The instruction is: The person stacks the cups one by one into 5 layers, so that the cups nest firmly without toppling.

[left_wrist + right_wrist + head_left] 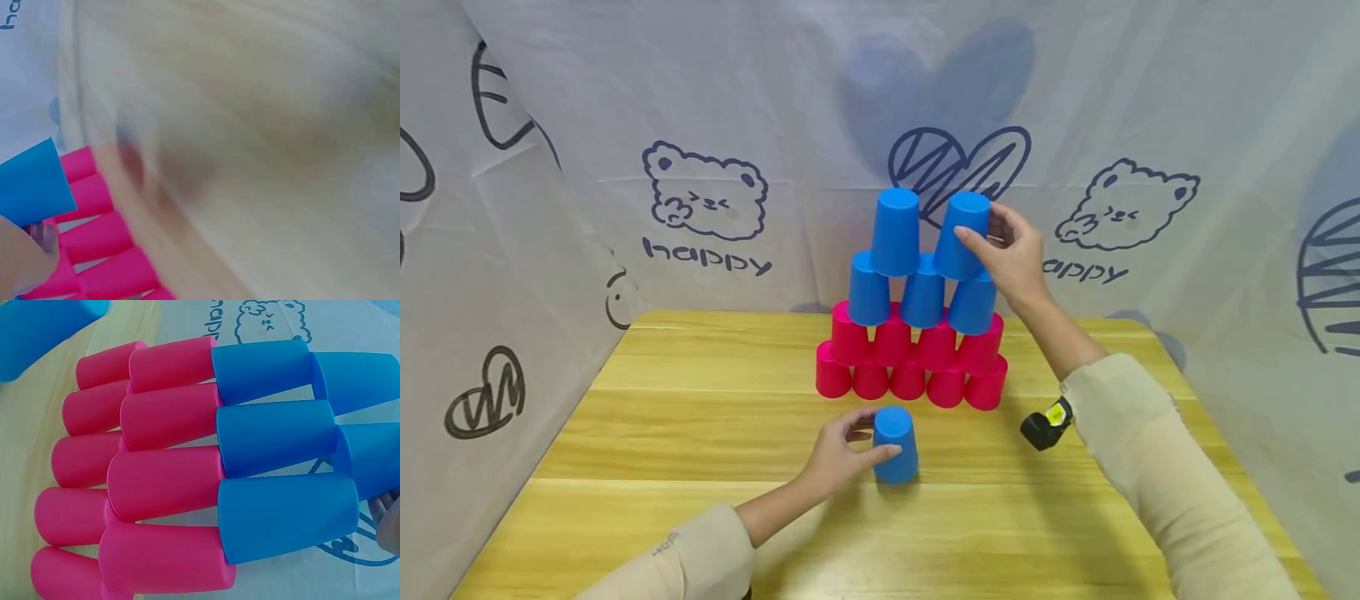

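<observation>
My right hand [1017, 254] grips an upside-down blue cup [962, 237] at the right of the pyramid's top row, thumb in front and fingers behind. In the right wrist view, that cup [375, 459] touches the blue row below it. Another blue cup [897, 231] stands beside it on the left. In front of the stack, my left hand [838, 454] holds an upside-down blue cup [895, 454] between thumb and fingers, low over the tabletop. Whether its rim touches the wood I cannot tell. The left wrist view shows this cup [34, 187] only in part.
Below the top row, 3 blue cups [922, 292] rest on two rows of pink cups [892, 337] at the back of the wooden table [700, 417]. A patterned cloth [820, 100] hangs close behind. A black wrist device [1047, 423] juts from the right sleeve.
</observation>
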`<state>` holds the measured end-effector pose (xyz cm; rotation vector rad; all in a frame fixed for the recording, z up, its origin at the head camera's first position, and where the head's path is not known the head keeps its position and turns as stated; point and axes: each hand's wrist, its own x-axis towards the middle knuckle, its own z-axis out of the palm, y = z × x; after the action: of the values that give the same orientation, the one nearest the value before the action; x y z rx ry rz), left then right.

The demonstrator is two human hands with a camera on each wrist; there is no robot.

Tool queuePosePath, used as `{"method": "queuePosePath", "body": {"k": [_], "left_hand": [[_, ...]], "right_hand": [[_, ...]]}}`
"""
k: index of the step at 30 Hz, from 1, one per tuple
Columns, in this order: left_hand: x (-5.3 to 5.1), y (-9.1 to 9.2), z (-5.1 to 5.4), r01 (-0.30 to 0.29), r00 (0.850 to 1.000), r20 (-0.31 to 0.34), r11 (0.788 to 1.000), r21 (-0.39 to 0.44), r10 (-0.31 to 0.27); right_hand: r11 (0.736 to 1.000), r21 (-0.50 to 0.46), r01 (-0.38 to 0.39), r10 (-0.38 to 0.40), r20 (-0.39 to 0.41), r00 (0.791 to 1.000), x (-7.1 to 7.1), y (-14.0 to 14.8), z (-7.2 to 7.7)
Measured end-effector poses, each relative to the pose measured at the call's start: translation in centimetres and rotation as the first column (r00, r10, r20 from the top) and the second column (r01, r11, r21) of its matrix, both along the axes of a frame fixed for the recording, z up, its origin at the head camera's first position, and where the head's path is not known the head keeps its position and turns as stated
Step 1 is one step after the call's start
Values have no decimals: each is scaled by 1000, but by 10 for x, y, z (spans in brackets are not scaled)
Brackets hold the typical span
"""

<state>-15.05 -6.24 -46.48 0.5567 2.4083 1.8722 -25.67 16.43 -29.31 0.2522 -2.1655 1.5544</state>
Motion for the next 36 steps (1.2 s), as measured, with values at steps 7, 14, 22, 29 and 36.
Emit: {"method": "queuePosePath", "body": {"k": [7,14,22,29,36], "left_hand": [[-8,-12,31,-71,996,-56,997,-6,71],[-9,-24,48,-88,992,-92,995,-55,83],[-14,-30,78,-104,989,-113,992,-65,96],[-17,-29,108,-141,980,-153,988,-58,130],[-19,-24,123,-123,979,-174,990,-65,110]], "right_hand": [[1000,3,-8,8,-5,1000,-2,-1,-1],[1000,21,-2,2,-4,1000,0,-1,1],[999,32,6,-6,4,1000,0,2,4],[1000,29,1,-1,10,1000,0,3,3],[1000,28,2,-3,13,1000,1,2,2]]}}
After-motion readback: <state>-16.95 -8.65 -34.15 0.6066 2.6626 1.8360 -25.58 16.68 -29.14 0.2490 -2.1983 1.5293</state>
